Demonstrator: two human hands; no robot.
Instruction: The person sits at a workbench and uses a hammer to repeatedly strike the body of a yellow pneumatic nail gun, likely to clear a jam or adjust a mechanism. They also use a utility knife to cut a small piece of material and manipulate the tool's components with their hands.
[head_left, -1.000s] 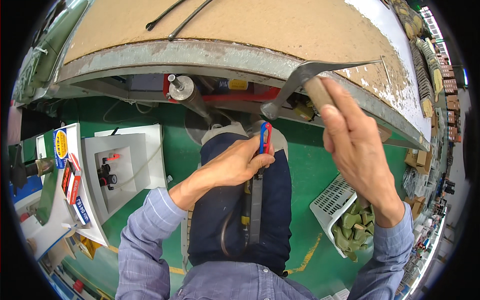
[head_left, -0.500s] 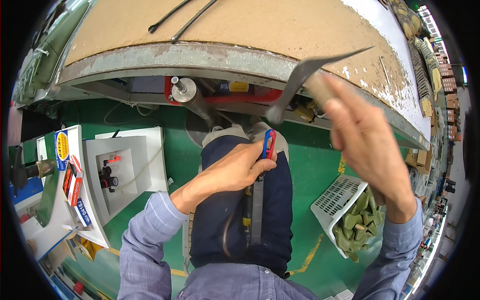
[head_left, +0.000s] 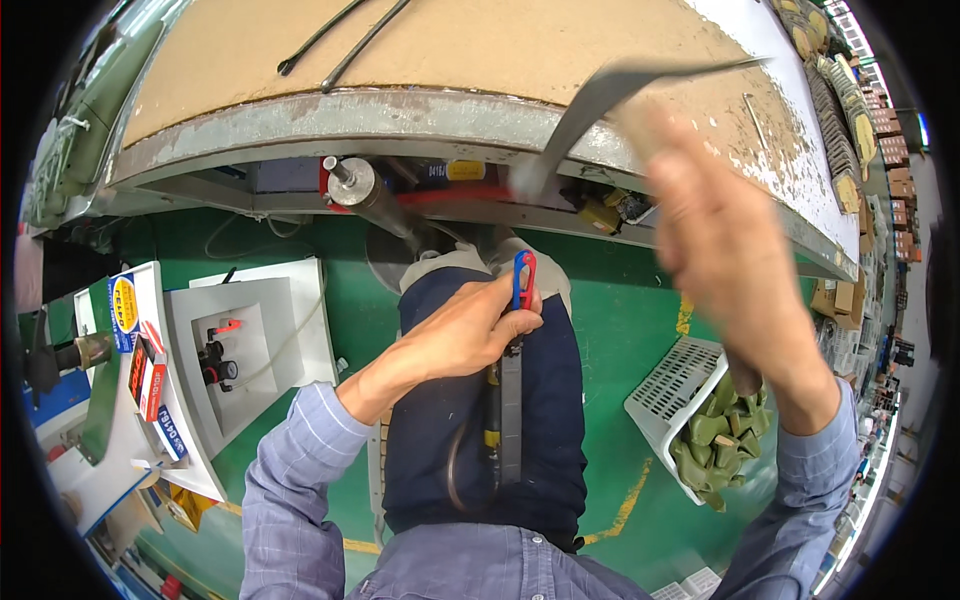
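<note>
A hammer with a long, curved dark head (head_left: 598,102) is raised in my right hand (head_left: 725,255), whose fingers are wrapped round its handle. Motion blurs this hand and the hammer. The head is in front of the bench edge, and the dark handle end shows below my palm. Above my lap, my left hand (head_left: 465,330) is closed, pinching a small red and blue loop-shaped piece (head_left: 523,280) that stands up from between thumb and fingers. Under that hand, a grey strip (head_left: 510,420) and a dark rod with yellow bands lie between my thighs.
Two dark metal rods (head_left: 365,45) lie on the workbench (head_left: 480,60). Below its edge are a metal cylinder (head_left: 365,190) and a red tray. A white basket (head_left: 665,400) of green pieces (head_left: 720,435) stands at right. At left is a white cabinet (head_left: 255,345) with small boxes.
My right hand has swung the hammer upward, and its head is higher and slightly to the left. My left hand keeps its pinch on the red and blue piece, shifted slightly left and up.
</note>
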